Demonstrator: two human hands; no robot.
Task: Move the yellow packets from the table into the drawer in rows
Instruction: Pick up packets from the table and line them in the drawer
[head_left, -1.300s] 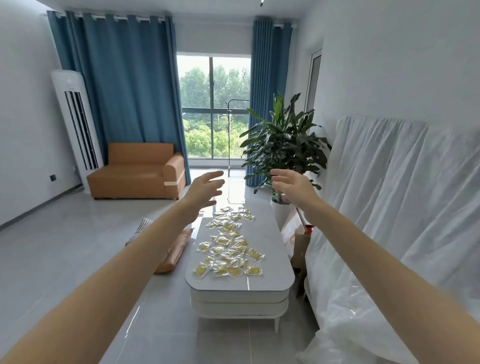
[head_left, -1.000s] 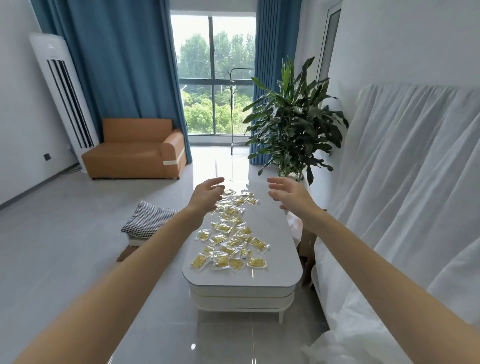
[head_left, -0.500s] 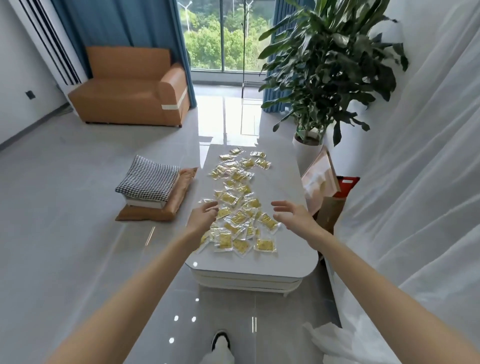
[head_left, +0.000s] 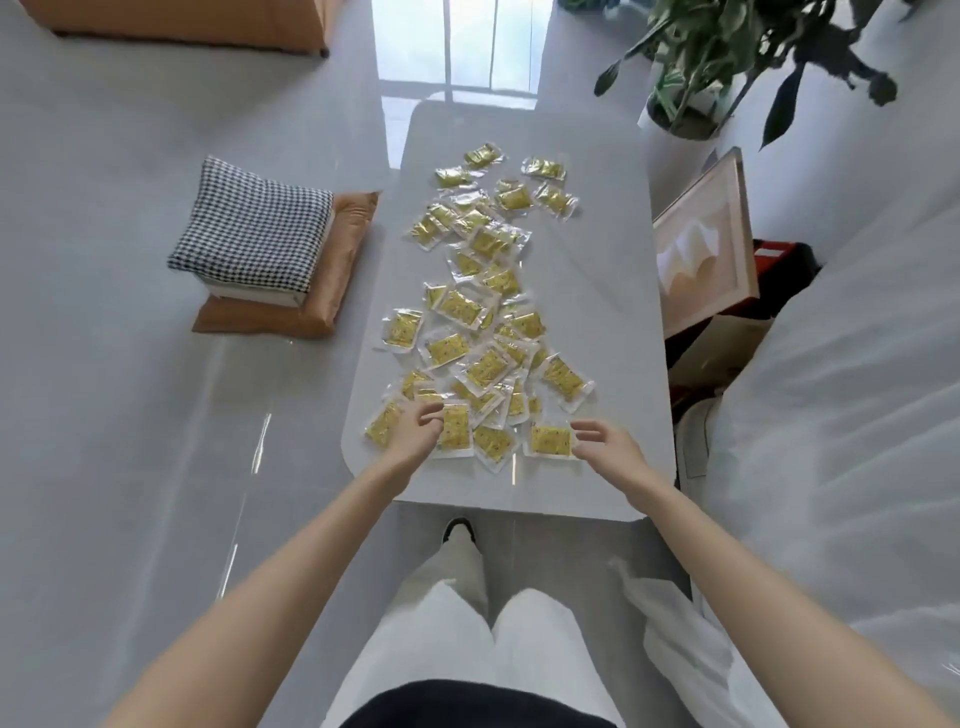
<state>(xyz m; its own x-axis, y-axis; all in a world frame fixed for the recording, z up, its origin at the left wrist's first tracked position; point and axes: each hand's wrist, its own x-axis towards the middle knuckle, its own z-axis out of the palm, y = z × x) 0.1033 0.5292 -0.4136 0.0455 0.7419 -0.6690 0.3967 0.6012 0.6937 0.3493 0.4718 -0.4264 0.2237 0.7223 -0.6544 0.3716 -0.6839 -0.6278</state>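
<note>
Yellow packets (head_left: 488, 364) lie in one loose heap along the middle of the white counter (head_left: 613, 312). They overlap, so no exact count is possible; several dozen. The left hand (head_left: 415, 434) covers the nearest packets with bent fingers; whether it grips one cannot be determined. The right hand (head_left: 605, 447), fingers loosely curved, holds nothing, just beside a single packet (head_left: 549, 440). Floor, left: two stacked cushions (head_left: 260, 244). One plant (head_left: 727, 52), cut off at the top.

Bright daylight from top centre glares on the floor (head_left: 452, 52) and table (head_left: 597, 312); frame edges bow, forearms (head_left: 291, 561) at the bottom look soft
</note>
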